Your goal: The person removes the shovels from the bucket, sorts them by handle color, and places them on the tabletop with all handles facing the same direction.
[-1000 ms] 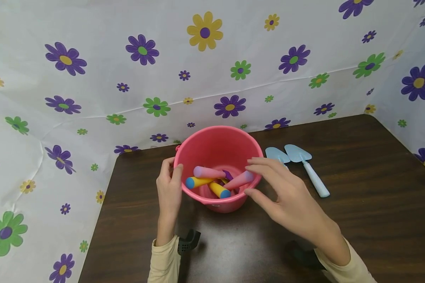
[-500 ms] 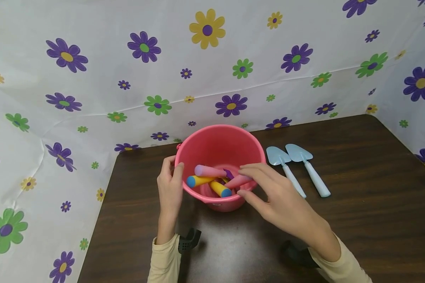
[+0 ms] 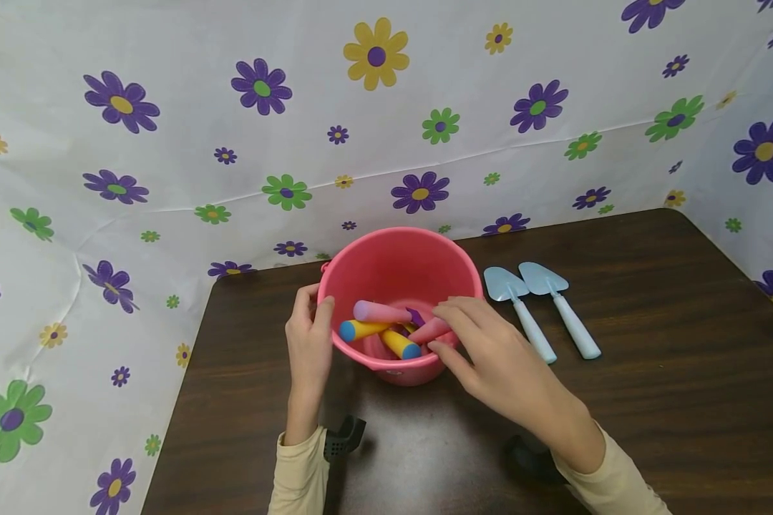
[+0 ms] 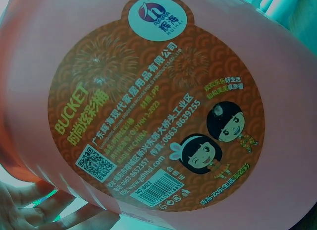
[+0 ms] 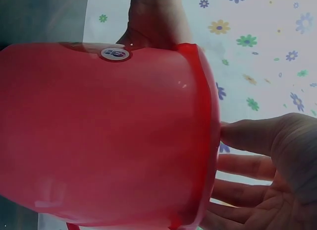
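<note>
A pink bucket (image 3: 406,250) stands on the dark table, mouth tilted toward me. My left hand (image 3: 309,336) grips its left rim, thumb over the edge. My right hand (image 3: 496,350) reaches over the front right rim, fingers loosely bent inside, thumb at the rim; in the right wrist view the fingers (image 5: 242,165) extend past the rim. Inside lie tools with tapered handles: a pink-and-lilac handle (image 3: 380,312), a second pink handle (image 3: 428,330) beside my right fingertips, and yellow handles with blue ends (image 3: 401,345). Their working ends are mostly hidden. Whether my right fingers touch the pink handle is unclear.
Two light blue hand trowels (image 3: 576,325) lie side by side to the right of the bucket. A flower-print sheet (image 3: 200,129) hangs behind and beside the dark wooden table (image 3: 657,286). The left wrist view is filled by the bucket's printed label (image 4: 153,116).
My right hand has moved left and further over the bucket's mouth, covering the end of the second pink handle and uncovering the nearer trowel. The left hand keeps its hold.
</note>
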### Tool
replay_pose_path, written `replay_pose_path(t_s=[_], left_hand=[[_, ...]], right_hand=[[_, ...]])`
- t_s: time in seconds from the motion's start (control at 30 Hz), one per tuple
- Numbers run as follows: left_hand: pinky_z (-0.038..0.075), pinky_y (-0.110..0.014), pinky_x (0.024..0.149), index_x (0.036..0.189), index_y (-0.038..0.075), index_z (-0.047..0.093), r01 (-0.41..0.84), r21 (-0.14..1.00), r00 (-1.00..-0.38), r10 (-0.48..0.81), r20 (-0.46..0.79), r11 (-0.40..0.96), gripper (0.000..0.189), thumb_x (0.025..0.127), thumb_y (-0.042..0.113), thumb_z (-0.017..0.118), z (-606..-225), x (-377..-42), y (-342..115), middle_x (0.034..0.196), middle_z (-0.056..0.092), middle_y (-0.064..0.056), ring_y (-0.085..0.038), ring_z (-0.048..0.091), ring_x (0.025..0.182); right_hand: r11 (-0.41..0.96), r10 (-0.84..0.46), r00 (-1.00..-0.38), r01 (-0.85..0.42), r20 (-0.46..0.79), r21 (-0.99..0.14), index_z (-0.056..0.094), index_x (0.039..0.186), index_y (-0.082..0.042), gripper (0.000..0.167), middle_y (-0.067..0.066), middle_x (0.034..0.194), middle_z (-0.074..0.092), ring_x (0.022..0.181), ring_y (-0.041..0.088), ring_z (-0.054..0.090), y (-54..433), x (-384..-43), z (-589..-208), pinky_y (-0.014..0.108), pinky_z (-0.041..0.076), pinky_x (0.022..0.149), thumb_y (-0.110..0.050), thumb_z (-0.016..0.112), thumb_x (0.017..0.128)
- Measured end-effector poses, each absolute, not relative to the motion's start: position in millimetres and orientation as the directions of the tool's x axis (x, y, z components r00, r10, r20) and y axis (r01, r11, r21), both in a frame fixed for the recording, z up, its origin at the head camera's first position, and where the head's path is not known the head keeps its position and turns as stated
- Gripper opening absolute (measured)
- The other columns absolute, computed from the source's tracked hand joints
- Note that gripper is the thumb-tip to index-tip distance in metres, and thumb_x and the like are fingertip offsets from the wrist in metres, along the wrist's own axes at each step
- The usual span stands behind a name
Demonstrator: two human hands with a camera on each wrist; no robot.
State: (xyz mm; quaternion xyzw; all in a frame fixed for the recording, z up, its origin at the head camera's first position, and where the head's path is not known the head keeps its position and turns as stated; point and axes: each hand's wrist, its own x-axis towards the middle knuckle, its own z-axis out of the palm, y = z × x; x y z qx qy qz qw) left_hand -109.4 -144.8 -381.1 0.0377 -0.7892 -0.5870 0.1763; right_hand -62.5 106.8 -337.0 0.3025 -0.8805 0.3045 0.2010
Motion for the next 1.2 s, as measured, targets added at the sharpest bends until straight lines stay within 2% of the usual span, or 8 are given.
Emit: replay_pose_path(t_s=[0.37, 0.7, 0.93, 1.2], left_hand=[[0.06, -0.048, 0.089, 0.131, 0.002, 0.059, 0.141, 0.941, -0.934, -0.273, 0.23, 0.309, 0.034, 0.102, 0.019, 0.06, -380, -109, -144, 0.128, 0.069, -0.014, -0.035, 0.07, 0.109], [0.06, -0.048, 0.09, 0.131, 0.002, 0.059, 0.135, 0.941, -0.934, -0.277, 0.225, 0.309, 0.033, 0.102, 0.019, 0.061, -378, -110, -144, 0.128, 0.069, -0.014, -0.034, 0.07, 0.108], [0.06, -0.045, 0.089, 0.131, 0.002, 0.06, 0.128, 0.942, -0.935, -0.28, 0.219, 0.31, 0.034, 0.102, 0.02, 0.061, -378, -110, -144, 0.128, 0.069, -0.013, -0.033, 0.07, 0.108], [0.06, -0.043, 0.09, 0.131, 0.003, 0.059, 0.126, 0.945, -0.936, -0.279, 0.214, 0.3, 0.034, 0.103, 0.022, 0.06, -377, -110, -143, 0.129, 0.069, -0.013, -0.033, 0.07, 0.109]], right_hand=[[0.615, -0.402, -0.722, -0.668, 0.563, -0.418, 0.07, 0.116, -0.007, 0.044, 0.006, 0.115, 0.069, 0.111, 0.024, 0.063, 104, -66, -341, 0.042, 0.062, 0.083, -0.005, 0.09, 0.077], [0.569, -0.402, -0.699, -0.696, 0.591, -0.438, 0.069, 0.115, -0.006, 0.045, 0.007, 0.11, 0.07, 0.103, 0.022, 0.064, 102, -71, -343, 0.039, 0.064, 0.079, -0.004, 0.091, 0.075], [0.541, -0.413, -0.725, -0.683, 0.552, -0.491, 0.07, 0.116, -0.003, 0.039, 0.005, 0.102, 0.072, 0.09, 0.015, 0.068, 95, -73, -341, 0.03, 0.063, 0.075, -0.009, 0.087, 0.082], [0.554, -0.453, -0.774, -0.633, 0.442, -0.541, 0.07, 0.115, -0.005, 0.034, 0.001, 0.092, 0.071, 0.075, 0.009, 0.064, 92, -81, -333, 0.028, 0.062, 0.071, -0.007, 0.085, 0.084]])
